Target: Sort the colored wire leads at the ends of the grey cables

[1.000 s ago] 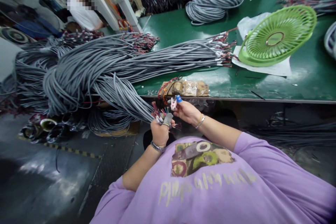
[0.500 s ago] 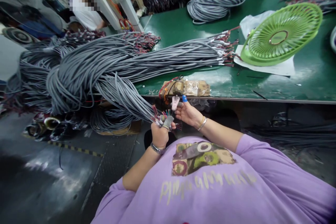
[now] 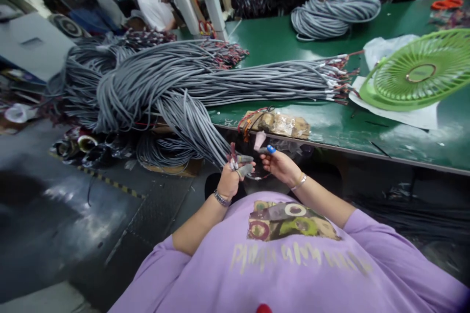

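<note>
My left hand (image 3: 230, 180) is closed around the stripped ends of a bundle of grey cables (image 3: 200, 124) that droops over the bench edge. Grey covers wrap its thumb and forefinger, which point right. Reddish inner wires (image 3: 233, 150) stick up above the fist. Just to the right, my right hand (image 3: 282, 167) has its fingers curled, with a blue cover on the thumb and a grey one on the forefinger. Anything pinched there is too small to make out. A thin dark wire runs low between the hands. Beside the right fingertips is a small pale pink piece (image 3: 260, 140).
More grey cables (image 3: 257, 80) lie along the green bench (image 3: 341, 132). A taped cardboard block (image 3: 282, 123) sits at its front edge. Farther back are a coiled cable (image 3: 334, 14), a green fan (image 3: 418, 73) and orange-handled scissors (image 3: 447, 4). Another person (image 3: 156, 7) is at the back left.
The view has shifted, so the bench appears farther right. The coloured wire ends that stood up between my hands no longer show there. The left thumb and forefinger are now apart.
</note>
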{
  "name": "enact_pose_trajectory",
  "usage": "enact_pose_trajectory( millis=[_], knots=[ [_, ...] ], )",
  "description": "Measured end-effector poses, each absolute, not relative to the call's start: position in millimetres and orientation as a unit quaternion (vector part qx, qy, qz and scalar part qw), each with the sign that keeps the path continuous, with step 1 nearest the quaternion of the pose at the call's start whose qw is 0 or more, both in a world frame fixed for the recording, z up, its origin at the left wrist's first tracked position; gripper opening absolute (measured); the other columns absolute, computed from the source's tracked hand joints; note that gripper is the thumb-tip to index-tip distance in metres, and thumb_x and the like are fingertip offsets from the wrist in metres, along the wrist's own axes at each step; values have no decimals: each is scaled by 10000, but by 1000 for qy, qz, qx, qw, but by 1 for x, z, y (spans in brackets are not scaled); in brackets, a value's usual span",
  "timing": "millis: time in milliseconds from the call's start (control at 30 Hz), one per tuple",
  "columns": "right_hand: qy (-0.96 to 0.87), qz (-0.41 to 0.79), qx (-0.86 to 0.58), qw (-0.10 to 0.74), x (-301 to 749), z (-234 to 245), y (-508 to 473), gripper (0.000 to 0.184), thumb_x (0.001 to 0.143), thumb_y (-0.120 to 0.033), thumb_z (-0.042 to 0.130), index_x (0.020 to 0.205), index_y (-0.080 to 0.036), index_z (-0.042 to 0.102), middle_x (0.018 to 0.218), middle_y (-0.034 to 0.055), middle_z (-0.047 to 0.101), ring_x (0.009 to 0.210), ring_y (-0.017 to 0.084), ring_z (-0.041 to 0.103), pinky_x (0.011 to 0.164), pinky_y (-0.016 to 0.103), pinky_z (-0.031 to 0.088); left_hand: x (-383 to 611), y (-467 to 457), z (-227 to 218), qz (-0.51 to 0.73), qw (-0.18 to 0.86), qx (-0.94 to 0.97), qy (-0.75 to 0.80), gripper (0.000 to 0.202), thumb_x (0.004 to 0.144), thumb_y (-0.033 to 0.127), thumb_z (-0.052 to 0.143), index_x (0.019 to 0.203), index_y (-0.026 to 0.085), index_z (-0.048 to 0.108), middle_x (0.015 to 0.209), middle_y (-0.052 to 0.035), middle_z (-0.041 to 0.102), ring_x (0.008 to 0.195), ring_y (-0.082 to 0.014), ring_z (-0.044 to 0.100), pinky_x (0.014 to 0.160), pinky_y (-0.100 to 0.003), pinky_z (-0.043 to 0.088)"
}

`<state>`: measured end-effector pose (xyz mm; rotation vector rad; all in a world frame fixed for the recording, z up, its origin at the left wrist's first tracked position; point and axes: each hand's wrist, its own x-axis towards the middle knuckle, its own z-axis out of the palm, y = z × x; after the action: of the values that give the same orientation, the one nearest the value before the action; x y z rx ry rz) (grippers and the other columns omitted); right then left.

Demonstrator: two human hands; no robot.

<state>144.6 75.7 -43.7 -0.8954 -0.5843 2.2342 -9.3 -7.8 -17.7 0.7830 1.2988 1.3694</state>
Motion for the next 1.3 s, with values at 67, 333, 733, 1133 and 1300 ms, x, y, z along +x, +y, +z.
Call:
enact_pose_trajectory(
  millis=[67,333,733,1133,1300],
  knots=[
    [-289,828,-342,337,146,-43,71,298,672,-416,762,776,-168,633,713,-9,607,547,70,468,515,211,388,-11,-8,-20,564,527,330,543,391,587,275,806,930,135,681,848,-94,729,651,-155,669,401,-163,308],
    [-568,685,-281,359,150,-19,36,293,697,-380,752,901,-195,654,782,9,622,688,135,537,679,286,454,-3,-15,-36,581,508,378,511,385,614,140,731,987,165,640,901,-51,724,746,-149,668,709,-268,518],
    [-630,597,-285,405,159,-27,13,166,729,-355,735,804,-223,666,779,35,651,716,183,582,729,347,498,-4,-43,-28,433,325,639,546,360,736,110,597,1068,222,680,921,-27,721,840,-193,664,792,-301,504],
    [-570,528,-378,504,174,-27,32,190,735,-375,712,821,-217,648,787,34,655,706,174,585,719,348,501,-28,-85,-20,598,337,465,560,327,882,428,549,1054,190,692,980,-105,730,800,-179,682,646,-265,516],
    [-577,525,-379,497,174,-25,38,202,712,-370,730,804,-205,657,765,29,651,686,165,572,672,321,487,-53,-98,-18,607,299,378,632,342,772,477,671,915,170,715,458,35,535,358,-73,421,365,-190,329]
  ],
)
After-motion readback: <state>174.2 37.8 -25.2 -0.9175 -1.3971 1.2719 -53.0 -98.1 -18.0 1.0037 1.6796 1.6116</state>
